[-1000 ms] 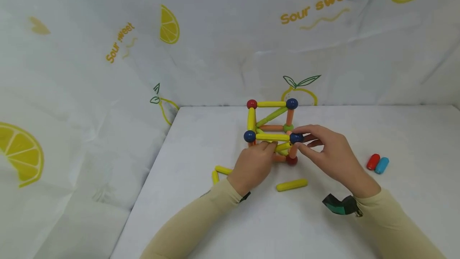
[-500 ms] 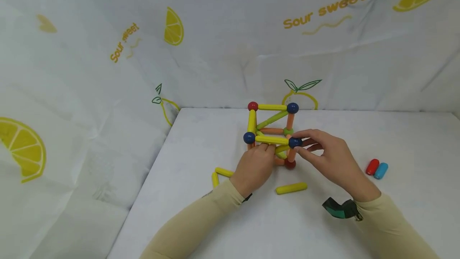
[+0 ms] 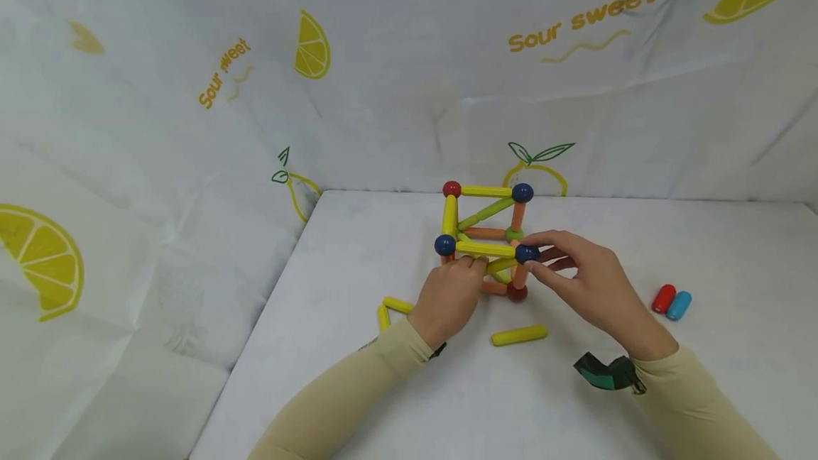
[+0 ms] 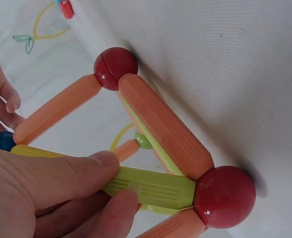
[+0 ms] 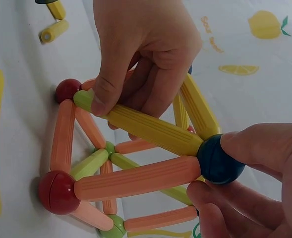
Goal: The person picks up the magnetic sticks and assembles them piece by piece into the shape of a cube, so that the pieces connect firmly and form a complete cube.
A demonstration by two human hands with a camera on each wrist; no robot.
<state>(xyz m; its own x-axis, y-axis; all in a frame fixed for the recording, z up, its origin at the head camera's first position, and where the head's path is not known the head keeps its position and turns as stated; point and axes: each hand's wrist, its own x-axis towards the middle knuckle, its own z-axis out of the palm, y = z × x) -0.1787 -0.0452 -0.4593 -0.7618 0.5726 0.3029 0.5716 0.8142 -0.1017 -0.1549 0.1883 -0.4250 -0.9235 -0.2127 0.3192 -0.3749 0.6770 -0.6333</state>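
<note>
A cube-like frame of magnetic sticks and balls stands on the white table. My left hand (image 3: 450,297) reaches its front face and pinches a diagonal made of a yellow stick (image 5: 155,130) and a green stick (image 4: 153,187) end to end. The green end meets a red ball (image 4: 225,197) at the lower left corner. The yellow end meets a dark blue ball (image 5: 220,158) at the upper right corner. My right hand (image 3: 578,275) holds that blue ball between thumb and fingers. An orange stick (image 5: 138,178) runs from this ball down to another red ball (image 5: 59,192).
One loose yellow stick (image 3: 519,335) lies in front of the frame. Two more yellow sticks (image 3: 397,304) lie by the left forearm, partly hidden. At the right lie a short red stick (image 3: 664,299) and a short blue stick (image 3: 679,306). A lemon-print cloth (image 3: 409,91) rises behind.
The yellow stick's right end, seen just below the blue ball before, now meets it. The ball in my right hand has come down slightly. The head view has shifted a little.
</note>
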